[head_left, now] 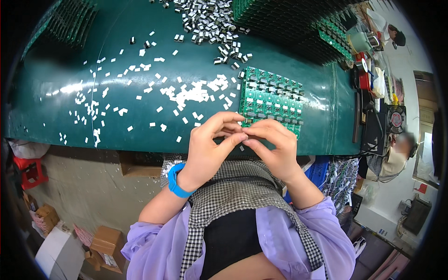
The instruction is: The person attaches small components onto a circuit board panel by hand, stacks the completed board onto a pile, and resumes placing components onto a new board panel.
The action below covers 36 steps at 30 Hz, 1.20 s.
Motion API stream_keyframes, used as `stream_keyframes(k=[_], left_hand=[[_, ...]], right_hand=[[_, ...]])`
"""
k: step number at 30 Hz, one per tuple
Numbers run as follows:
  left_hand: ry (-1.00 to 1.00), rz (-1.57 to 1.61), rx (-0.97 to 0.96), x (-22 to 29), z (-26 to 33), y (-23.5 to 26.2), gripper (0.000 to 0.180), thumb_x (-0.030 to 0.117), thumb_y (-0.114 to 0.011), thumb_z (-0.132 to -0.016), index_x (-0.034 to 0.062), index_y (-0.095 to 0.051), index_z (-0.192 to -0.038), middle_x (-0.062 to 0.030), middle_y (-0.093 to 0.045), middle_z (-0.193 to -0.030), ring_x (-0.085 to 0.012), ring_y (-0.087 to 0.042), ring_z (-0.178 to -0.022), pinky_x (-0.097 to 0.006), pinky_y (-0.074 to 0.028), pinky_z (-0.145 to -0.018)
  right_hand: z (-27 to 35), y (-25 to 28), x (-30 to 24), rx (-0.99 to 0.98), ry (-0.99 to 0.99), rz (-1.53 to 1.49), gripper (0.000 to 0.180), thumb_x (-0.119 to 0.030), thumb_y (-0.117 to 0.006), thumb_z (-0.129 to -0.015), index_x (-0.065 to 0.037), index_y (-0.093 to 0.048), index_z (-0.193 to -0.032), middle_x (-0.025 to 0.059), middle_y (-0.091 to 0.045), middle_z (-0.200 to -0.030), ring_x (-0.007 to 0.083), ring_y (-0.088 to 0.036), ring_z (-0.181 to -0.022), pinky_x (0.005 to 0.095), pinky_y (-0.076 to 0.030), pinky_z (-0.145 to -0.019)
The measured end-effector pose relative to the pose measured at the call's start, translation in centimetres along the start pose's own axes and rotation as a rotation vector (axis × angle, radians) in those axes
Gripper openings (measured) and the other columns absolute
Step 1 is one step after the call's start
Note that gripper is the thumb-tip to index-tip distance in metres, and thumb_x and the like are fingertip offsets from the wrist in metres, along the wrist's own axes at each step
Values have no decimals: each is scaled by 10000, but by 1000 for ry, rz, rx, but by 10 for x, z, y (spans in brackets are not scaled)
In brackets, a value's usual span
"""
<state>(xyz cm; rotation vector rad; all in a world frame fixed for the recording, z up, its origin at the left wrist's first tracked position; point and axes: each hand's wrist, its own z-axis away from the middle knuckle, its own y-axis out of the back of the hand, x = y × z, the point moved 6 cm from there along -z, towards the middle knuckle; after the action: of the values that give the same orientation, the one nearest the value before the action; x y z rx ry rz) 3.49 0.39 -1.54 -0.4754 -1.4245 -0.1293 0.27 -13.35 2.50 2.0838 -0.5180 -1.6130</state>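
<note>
Close together at the table's near edge, my left hand [208, 145] and my right hand [278, 145] meet at the fingertips. Both are closed in a pinch. Whatever they hold between thumbs and fingers is too small and covered to make out. A blue band [175, 181] circles my left wrist. Just beyond my right hand lies a green circuit board panel [272, 95], with rows of small black, grey and white components. My right fingers overlap its near edge. Small white pieces [190, 94] are scattered on the table beyond and left of my left hand.
A heap of small black-and-white components [205, 21] lies at the far middle of the green table [154, 42]. Stacked circuit boards [289, 28] stand far right, and another stack [65, 25] far left. A fan [395, 119] and a person [400, 151] are at the right.
</note>
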Motion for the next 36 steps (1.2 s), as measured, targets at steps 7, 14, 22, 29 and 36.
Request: stream_keyframes(k=[7, 14, 22, 29, 36], left_hand=[[-111, -21, -49, 0, 6, -3, 135, -29, -659, -794, -34, -634, -927, -98, -656, -902, -147, -645, -818, -268, -535, -729], [-377, -328, -68, 21, 11, -12, 125, -39, -694, -733, -17, -637, -841, -101, -646, -829, -186, -623, -743, -273, -494, -637], [-473, -334, -139, 16, 10, -14, 142, 22, -722, -733, -4, -625, -834, -108, -641, -814, -210, -625, -721, -287, -500, -618], [-419, -250, -178, 12, 10, -17, 144, 0, -684, -754, 10, -597, -869, -110, -616, -821, -255, -608, -725, -319, -494, -634], [-560, -321, -171, 16, 13, -20, 128, -1, -670, -759, 4, -587, -856, -110, -601, -810, -257, -607, -711, -322, -495, -608]], right_hand=[[11, 4, 16, 130, -300, -521, 180, 47, -693, -750, 33, -650, -924, 110, -634, -921, 164, -645, -817, 276, -560, -765], [10, 14, 4, 6, -93, -166, 181, 32, -717, -713, 7, -651, -880, 102, -659, -882, 192, -659, -813, 289, -544, -725], [10, 19, 0, -8, -5, -184, 179, 20, -730, -693, -12, -666, -857, 97, -669, -860, 204, -658, -794, 291, -529, -680], [7, 21, -2, -79, 65, -224, 199, 17, -737, -680, -17, -672, -866, 98, -665, -863, 202, -657, -780, 289, -528, -665], [10, 18, -2, -72, 85, -197, 217, 6, -742, -671, -23, -673, -875, 100, -659, -874, 202, -653, -772, 288, -527, -649]])
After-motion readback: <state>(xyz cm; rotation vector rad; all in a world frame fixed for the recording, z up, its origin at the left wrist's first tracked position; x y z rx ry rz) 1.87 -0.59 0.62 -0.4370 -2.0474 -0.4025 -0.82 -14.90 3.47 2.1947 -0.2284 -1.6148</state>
